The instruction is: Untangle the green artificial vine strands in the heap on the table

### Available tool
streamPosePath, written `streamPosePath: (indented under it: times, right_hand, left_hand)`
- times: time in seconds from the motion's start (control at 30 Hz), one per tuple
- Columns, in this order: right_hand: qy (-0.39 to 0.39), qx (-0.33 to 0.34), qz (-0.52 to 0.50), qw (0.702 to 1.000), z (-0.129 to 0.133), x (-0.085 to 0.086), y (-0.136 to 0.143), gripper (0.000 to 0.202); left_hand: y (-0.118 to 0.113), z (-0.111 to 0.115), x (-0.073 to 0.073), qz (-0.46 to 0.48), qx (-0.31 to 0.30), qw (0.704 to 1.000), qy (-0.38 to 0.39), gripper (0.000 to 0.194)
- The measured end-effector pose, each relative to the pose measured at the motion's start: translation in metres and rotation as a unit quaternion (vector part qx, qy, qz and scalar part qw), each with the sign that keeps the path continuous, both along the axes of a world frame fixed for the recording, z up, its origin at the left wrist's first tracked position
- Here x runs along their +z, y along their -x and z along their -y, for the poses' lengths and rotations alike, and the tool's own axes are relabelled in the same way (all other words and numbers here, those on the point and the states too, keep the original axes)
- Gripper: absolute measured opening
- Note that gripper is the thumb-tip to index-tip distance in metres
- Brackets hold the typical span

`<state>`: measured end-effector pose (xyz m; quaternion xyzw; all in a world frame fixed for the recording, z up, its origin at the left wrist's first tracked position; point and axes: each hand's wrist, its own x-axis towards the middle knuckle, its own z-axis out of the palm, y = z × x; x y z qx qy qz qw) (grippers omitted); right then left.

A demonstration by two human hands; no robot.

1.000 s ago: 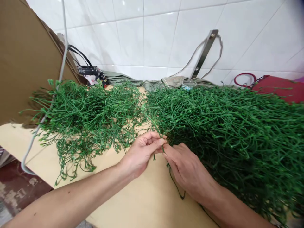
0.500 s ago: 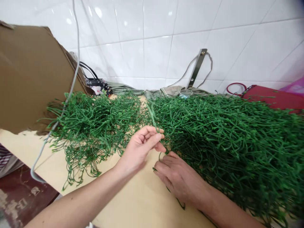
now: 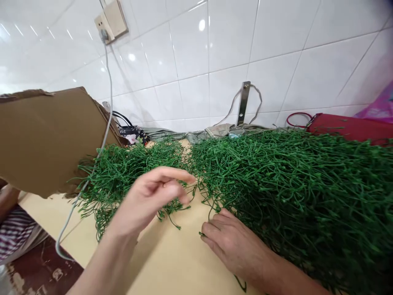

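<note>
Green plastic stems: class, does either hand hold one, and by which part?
The left hand is raised with loose fingers, holding nothing. The right hand lies at the edge of the right stem pile, fingers curled by a stem; a grip cannot be told.

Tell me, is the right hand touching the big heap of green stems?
Touching. The head view shows the right hand flat on the table, its fingertips against the green stems.
</note>
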<state>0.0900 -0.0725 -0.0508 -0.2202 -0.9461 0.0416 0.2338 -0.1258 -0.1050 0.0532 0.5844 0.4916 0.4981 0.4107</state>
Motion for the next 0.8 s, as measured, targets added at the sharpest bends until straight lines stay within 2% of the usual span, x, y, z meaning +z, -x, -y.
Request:
streamPosePath:
  times: [0.07,0.13,0.17,0.3,0.37,0.43,0.5,0.53,0.6,0.63,0.7,0.8]
  right_hand:
    - [-0.005,-0.003,-0.005,1.0,0.0,0.0,0.0,0.019]
    - [-0.008,-0.014,-0.012,1.0,0.0,-0.001,0.0,0.019]
    - [-0.01,-0.023,-0.016,1.0,-0.001,-0.001,0.0,0.019]
    - [-0.014,-0.05,-0.03,0.998,-0.003,-0.002,0.0,0.022]
    - [-0.014,-0.051,-0.036,0.998,-0.003,-0.001,0.0,0.023]
    - [-0.014,-0.05,-0.042,0.998,-0.003,-0.001,-0.001,0.023]
    - [-0.015,-0.048,-0.047,0.998,-0.002,0.0,-0.001,0.023]
    - [-0.016,-0.047,-0.049,0.998,-0.002,0.0,-0.001,0.023]
    - [-0.018,-0.043,-0.052,0.998,-0.002,0.0,-0.001,0.023]
    - [-0.02,-0.042,-0.054,0.997,-0.002,0.0,-0.001,0.023]
    - [-0.022,-0.042,-0.057,0.997,-0.002,0.0,0.0,0.023]
    - [-0.022,-0.043,-0.062,0.997,-0.003,-0.001,0.0,0.022]
  left_hand:
    - [-0.014,-0.007,-0.003,-0.149,-0.012,0.988,-0.025,0.017]
    - [-0.019,-0.012,-0.007,-0.297,-0.015,0.953,-0.052,0.017]
    - [-0.019,-0.014,-0.008,-0.342,-0.007,0.938,-0.061,0.016]
    - [-0.012,-0.017,-0.008,-0.46,0.056,0.884,-0.061,0.013]
    - [-0.01,-0.017,-0.01,-0.51,0.039,0.859,-0.029,0.013]
    - [-0.01,-0.016,-0.014,-0.556,0.006,0.831,0.001,0.023]
    - [-0.012,-0.017,-0.021,-0.609,-0.003,0.793,0.016,0.032]
    - [-0.012,-0.018,-0.024,-0.635,0.0,0.772,0.021,0.031]
    - [-0.013,-0.021,-0.028,-0.668,-0.001,0.743,0.031,0.017]
    - [-0.012,-0.022,-0.029,-0.674,-0.002,0.738,0.029,0.012]
    - [-0.011,-0.024,-0.027,-0.667,0.01,0.745,-0.004,0.012]
    - [-0.007,-0.023,-0.018,-0.626,0.084,0.767,-0.111,0.012]
